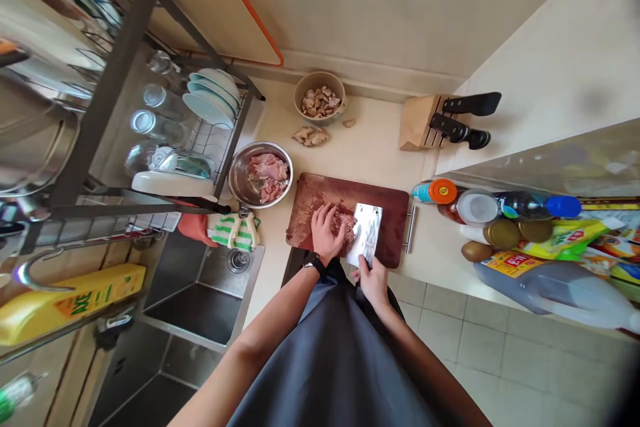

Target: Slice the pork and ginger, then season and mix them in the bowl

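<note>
A reddish-brown cutting board (393, 213) lies near the counter's front edge, with wet smears on its left part. On its middle sits a pile of raw meat (345, 221), cut or chopped. My left hand (327, 230) presses on this meat from the left, fingers bent over it. In my right hand (373, 278) is the handle of a cleaver (366, 230); its broad shiny blade stands right beside the meat, on the right. Whether the edge touches the meat, I cannot tell. More raw meat (269, 173) lies in a steel bowl (235, 177) left of the board.
Behind the board are a strainer (299, 103) of sliced mushrooms and some ginger (311, 136). A knife block (415, 123) stands at the back right. Bottles and jars (477, 207) line the right side. On the left are a dish rack (235, 140) and a sink (200, 300).
</note>
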Demonstrator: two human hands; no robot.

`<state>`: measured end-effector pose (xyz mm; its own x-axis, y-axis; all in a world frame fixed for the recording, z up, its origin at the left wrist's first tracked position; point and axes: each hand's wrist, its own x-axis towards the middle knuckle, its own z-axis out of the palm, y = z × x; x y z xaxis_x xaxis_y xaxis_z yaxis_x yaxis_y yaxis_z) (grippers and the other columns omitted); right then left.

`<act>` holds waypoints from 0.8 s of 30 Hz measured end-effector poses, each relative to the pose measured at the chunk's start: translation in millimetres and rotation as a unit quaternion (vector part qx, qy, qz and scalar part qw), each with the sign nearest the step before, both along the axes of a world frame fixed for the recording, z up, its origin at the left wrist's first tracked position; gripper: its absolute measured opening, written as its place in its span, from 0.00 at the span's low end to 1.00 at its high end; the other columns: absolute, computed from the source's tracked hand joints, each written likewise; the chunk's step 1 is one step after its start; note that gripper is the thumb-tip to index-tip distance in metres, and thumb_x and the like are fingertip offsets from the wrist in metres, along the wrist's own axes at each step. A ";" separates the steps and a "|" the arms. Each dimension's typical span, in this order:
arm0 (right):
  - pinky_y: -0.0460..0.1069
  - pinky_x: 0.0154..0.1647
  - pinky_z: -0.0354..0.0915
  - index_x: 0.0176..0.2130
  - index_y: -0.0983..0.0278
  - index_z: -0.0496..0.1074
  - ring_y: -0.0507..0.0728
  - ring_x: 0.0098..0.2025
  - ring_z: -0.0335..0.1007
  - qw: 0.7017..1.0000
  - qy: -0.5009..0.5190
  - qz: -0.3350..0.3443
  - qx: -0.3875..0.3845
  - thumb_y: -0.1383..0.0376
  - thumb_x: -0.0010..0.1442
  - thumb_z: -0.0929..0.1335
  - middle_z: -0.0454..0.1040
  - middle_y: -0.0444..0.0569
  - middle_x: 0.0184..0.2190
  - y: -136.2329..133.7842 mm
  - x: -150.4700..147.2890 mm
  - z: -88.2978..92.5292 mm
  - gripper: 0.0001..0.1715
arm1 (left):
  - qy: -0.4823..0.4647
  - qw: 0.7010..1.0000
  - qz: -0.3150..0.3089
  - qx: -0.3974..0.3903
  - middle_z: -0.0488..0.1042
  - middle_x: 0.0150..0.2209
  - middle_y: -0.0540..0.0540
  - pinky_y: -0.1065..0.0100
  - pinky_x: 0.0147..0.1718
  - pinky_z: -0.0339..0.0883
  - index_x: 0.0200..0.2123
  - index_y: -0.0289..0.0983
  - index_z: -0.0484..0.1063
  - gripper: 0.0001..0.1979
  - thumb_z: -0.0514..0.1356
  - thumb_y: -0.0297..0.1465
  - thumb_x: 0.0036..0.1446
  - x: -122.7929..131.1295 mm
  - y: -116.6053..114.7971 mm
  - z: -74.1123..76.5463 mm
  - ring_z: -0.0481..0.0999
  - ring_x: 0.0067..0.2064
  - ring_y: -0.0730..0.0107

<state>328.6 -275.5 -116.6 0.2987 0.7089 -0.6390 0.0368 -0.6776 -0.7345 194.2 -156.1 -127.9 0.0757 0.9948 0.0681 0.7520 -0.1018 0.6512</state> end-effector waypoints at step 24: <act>0.46 0.19 0.65 0.28 0.59 0.66 0.54 0.16 0.70 0.963 -0.009 0.239 0.122 0.47 0.64 0.63 0.73 0.43 0.15 124.6 -79.9 88.7 0.21 | -0.102 0.977 0.169 0.079 0.72 0.47 0.40 0.54 0.55 0.65 0.45 0.40 0.74 0.11 0.55 0.37 0.66 -53.0 71.8 79.8 0.71 0.53 0.59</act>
